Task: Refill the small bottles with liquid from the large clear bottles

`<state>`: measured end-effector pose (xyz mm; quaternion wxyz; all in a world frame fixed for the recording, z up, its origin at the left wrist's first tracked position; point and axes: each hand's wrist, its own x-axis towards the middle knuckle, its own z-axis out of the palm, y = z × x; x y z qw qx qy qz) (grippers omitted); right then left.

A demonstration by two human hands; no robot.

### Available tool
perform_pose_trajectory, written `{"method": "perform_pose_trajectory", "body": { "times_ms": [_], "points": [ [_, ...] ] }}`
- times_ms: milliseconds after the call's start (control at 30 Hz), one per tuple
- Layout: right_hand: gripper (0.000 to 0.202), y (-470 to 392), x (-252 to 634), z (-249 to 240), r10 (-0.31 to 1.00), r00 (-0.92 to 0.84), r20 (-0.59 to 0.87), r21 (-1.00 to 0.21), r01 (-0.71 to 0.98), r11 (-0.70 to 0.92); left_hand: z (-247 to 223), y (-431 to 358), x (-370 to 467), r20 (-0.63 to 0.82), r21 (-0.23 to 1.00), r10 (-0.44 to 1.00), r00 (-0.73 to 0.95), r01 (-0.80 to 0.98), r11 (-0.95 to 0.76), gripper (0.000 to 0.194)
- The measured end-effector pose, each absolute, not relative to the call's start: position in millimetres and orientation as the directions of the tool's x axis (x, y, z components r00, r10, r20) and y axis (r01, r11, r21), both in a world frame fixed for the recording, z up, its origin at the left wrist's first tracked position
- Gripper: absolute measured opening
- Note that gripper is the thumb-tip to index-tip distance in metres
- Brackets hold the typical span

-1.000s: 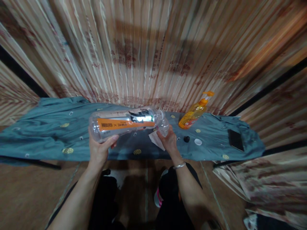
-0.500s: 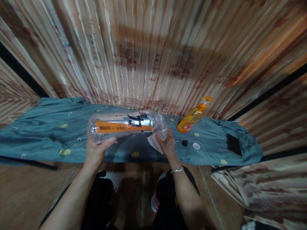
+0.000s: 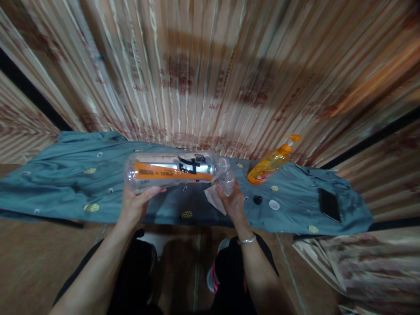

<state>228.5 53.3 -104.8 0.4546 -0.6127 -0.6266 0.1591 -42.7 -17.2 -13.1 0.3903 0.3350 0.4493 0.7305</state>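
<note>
Facing a pleated, reddish-patterned curtain [image 3: 193, 78] across twelve o'clock. Working above a blue-green cloth [image 3: 95, 179] dotted with yellow ovals, spread from nine to three just below the middle of the view. Holding a large clear bottle [image 3: 173, 171] on its side over that cloth, just off the middle toward nine o'clock, with base toward nine, neck toward three, and orange and dark print along the wall. Seeing, at three o'clock, an orange-yellow pump bottle [image 3: 269, 164], slanting in view. Cradling the clear bottle's base end from below with the left hand [image 3: 135, 204], curled, with thumb along the near side; unable to make out the fingers behind. Pinching a clear rounded piece [image 3: 226, 183] at the neck between thumb and fingers of the right hand [image 3: 233, 201]; unable to judge any join there. Noting a dark flat rectangle [image 3: 330, 204] near four o'clock, a pale scrap [image 3: 215, 199] at six beside the right hand, a bracelet [image 3: 247, 239] at five, then at four a white disc [image 3: 274, 204] and, just beside, a small black round thing [image 3: 257, 200].
</note>
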Motion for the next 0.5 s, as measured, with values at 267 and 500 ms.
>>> {"method": "perform_pose_trajectory", "body": {
  "times_ms": [267, 500],
  "points": [
    [0.062, 50.3, 232.5, -104.9, 0.916, 0.146, 0.373, -0.741, 0.641, 0.2, -14.2, -18.3, -46.1, 0.151, 0.901, 0.864, -0.48, -0.293, -0.32, 0.054],
    [0.066, 50.5, 230.0, -103.0, 0.915, 0.174, 0.365, -0.727, 0.667, 0.163, -11.5, -17.8, -40.9, 0.156, 0.893, 0.845, -0.511, -0.292, -0.342, 0.058]
  ]
}}
